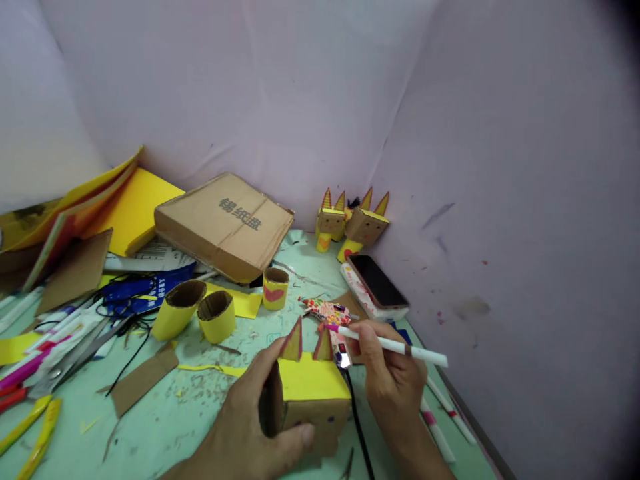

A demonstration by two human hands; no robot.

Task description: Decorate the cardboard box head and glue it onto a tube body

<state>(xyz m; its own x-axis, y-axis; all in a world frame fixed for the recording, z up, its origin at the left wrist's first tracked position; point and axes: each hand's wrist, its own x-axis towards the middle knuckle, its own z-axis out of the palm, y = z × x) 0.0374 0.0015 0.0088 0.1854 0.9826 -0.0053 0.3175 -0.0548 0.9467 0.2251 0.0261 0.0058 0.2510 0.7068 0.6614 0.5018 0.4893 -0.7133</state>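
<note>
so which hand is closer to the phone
Right. The right hand, with the marker, is just this side of the phone; the left hand is farther off, leftward, gripping the yellow-topped box.

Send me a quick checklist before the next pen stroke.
1. Cardboard box steadied: ok, the left hand grips its side.
2. Marker in the right hand, pink end toward the box: ok.
3. Marker end on the ear nearer the right hand: cannot tell, they overlap in view but contact is unclear.
4. Both ears upright on the yellow top: ok.
5. Space behind the box free: not ok, a floral-patterned tool lies close by.
6. Black cord clear of the box: cannot tell, it runs right alongside.
</note>
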